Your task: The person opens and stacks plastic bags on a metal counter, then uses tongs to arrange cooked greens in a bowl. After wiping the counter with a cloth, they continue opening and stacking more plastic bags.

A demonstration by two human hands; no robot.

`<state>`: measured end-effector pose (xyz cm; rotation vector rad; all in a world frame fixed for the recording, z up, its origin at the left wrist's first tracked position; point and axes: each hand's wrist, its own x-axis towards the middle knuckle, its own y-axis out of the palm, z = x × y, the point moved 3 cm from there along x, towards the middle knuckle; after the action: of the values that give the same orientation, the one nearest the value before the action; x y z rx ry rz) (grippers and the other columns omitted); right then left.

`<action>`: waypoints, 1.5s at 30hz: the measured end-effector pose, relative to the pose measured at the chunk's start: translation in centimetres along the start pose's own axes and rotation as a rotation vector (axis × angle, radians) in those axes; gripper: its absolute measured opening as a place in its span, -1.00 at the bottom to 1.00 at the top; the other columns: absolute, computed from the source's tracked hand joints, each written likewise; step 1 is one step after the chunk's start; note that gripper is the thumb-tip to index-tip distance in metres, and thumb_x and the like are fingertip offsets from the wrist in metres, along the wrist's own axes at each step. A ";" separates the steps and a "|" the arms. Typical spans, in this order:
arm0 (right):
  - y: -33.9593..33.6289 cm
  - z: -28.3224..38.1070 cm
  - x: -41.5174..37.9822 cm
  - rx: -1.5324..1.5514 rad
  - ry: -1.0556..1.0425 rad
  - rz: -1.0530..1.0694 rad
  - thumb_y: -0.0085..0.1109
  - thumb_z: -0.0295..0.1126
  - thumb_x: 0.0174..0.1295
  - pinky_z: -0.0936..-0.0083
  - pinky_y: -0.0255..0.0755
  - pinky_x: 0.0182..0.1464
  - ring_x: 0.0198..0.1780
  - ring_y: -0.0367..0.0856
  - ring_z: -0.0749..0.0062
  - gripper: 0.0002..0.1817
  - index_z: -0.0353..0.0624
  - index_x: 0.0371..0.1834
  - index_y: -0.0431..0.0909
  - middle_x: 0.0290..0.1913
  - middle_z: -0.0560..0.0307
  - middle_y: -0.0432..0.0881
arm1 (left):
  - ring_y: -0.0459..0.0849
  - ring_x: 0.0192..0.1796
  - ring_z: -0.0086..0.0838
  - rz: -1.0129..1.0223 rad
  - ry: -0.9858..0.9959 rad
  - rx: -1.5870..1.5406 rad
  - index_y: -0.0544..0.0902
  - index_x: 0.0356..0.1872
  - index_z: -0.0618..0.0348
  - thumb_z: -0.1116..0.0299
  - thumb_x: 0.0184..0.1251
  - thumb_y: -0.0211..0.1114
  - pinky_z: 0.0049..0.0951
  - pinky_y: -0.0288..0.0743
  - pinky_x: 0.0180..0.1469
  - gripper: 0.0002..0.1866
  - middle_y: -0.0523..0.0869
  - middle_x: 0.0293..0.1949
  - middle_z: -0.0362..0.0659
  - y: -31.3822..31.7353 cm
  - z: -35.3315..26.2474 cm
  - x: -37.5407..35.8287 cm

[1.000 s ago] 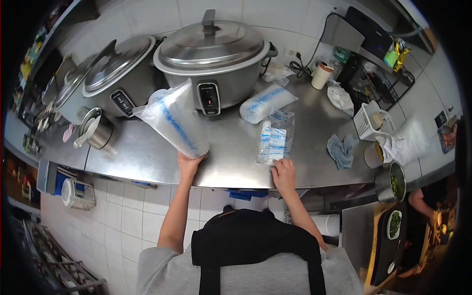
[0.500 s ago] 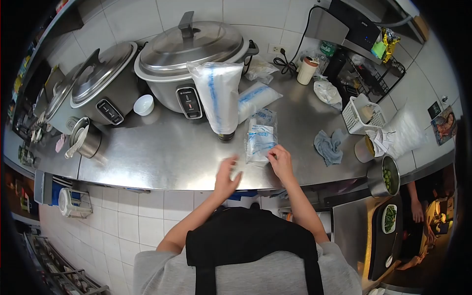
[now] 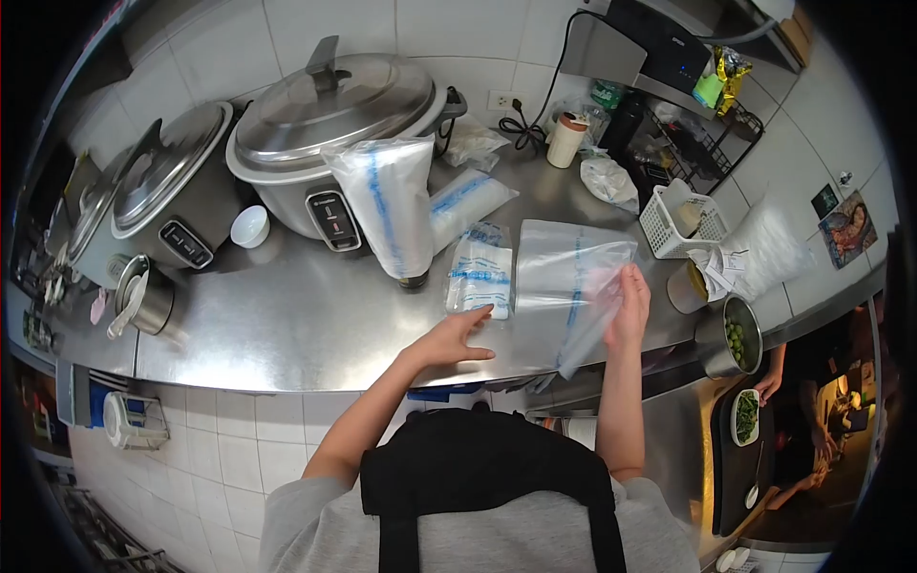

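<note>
A clear plastic bag (image 3: pixel 549 277) with a blue printed stripe spreads over the right part of the steel counter. My right hand (image 3: pixel 627 307) grips its right edge, fingers closed on the film. My left hand (image 3: pixel 454 340) has its fingers apart, the fingertips at the lower end of a packet of blue-printed plastic bags (image 3: pixel 479 275). Behind the packet lies a rolled bundle of plastic bags (image 3: pixel 473 205). A taller bundle of plastic bags (image 3: pixel 387 210) stands upright to its left on a dark base. The blue cloth seen earlier is hidden behind the held bag.
Large rice cookers (image 3: pixel 334 115) line the back left, with a white bowl (image 3: pixel 250 226) in front. A metal pot (image 3: pixel 143 296) stands at left. At right are a white basket (image 3: pixel 669 224) and a pot of green fruit (image 3: pixel 731 339). Another person's hand (image 3: pixel 767 385) is by a dish of greens (image 3: pixel 745 417).
My right hand has moved right, drawing a clear bag off the packet and spreading it out. My left hand has come to the packet's lower end. The view has shifted slightly.
</note>
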<state>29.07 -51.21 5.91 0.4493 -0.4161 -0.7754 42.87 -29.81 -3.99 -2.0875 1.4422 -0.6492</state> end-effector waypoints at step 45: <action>12.7 0.9 -1.9 -1.065 0.091 1.133 0.18 -0.39 0.14 0.72 0.11 -0.61 -0.63 0.28 0.77 -0.82 -0.24 -0.54 0.51 -0.67 0.37 0.43 | 0.41 0.10 -0.24 -0.442 0.473 0.118 0.50 0.00 0.05 0.41 -0.04 0.34 -0.21 0.23 0.13 -0.53 0.48 0.07 -0.09 -12.9 -10.3 -1.4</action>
<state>34.62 -41.99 13.03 -0.7294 -0.0769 0.2003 44.74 -26.14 12.05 -2.2691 1.1216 -1.4441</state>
